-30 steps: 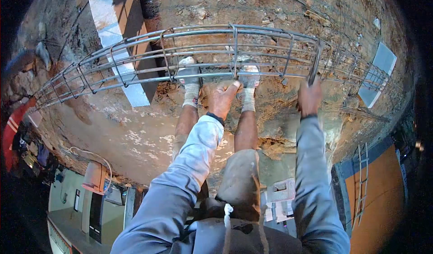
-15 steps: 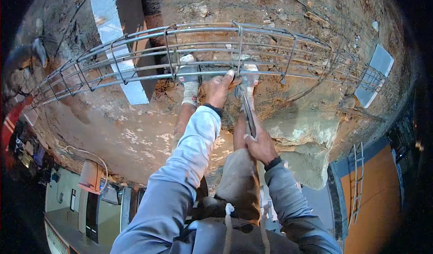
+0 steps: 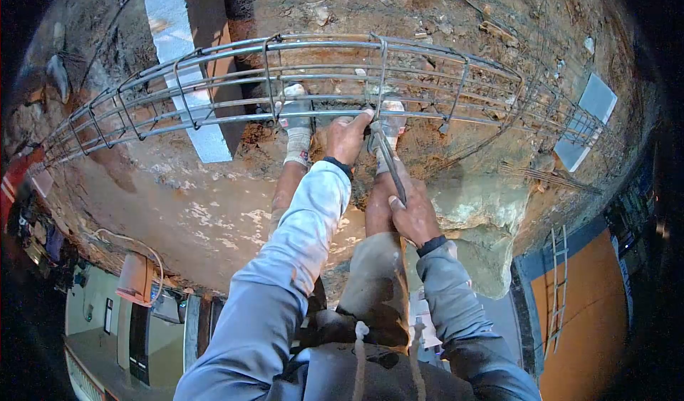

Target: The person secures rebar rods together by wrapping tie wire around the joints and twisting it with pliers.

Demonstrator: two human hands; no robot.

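A long cage of steel bars (image 3: 235, 121) with square stirrups runs across the view. My left hand (image 3: 346, 139) is closed at its near bottom bar, by a stirrup (image 3: 383, 73), with the thumb pointing up at the bar. Whether the fingers pinch a wire there is too small to tell. My right hand (image 3: 415, 216) is wrapped round the handles of a metal pliers-like tool (image 3: 388, 160). The tool's head reaches the bar just right of my left thumb.
A white-topped beam (image 3: 171, 38) lies under the cage at left, and a pale block (image 3: 586, 122) under its right end. My feet (image 3: 296, 109) are just below the cage. Also around are an orange bucket (image 3: 135, 278), a ladder (image 3: 557, 290) and loose rods (image 3: 548, 176).
The right hand has come from the cage's right part to beside my left hand, bringing the tool to the bar. My left hand has stayed by the same stirrup.
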